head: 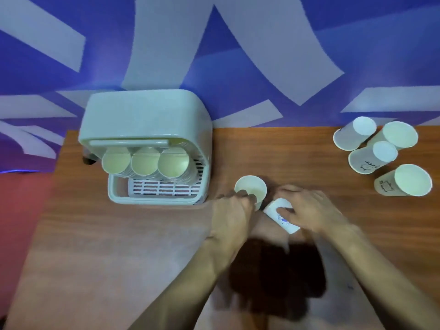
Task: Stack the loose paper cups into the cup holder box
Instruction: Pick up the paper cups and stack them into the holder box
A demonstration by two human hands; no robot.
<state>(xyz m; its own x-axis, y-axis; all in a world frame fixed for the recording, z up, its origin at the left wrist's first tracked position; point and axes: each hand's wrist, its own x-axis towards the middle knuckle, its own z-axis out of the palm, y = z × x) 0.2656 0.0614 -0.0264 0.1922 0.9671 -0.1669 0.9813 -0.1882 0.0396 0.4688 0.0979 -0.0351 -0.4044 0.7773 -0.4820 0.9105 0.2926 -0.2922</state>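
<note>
My left hand pinches the near rim of an upright paper cup, with fingertips curled over the edge into its mouth. My right hand is clasped around a printed paper cup that lies tilted on its side, fingers wrapped over its wall. A blue mark shows on the paper below my thumb. The tilted cup's upper end sits just beside the upright cup's wall. Motion blur keeps me from telling whether they touch. Both cups are at the centre of the frame, on the wooden table.

To the left, in the upper-left part of the table, stands the pale green cup holder box, its opening facing me. Inside it three cup stacks sit side by side, mouths toward the camera, above a slotted tray.

Well apart, at the right edge of the frame, four loose paper cups cluster together. Two show open mouths and two show their flat bases.

Behind the table rises a blue wall with pale angular shapes.
</note>
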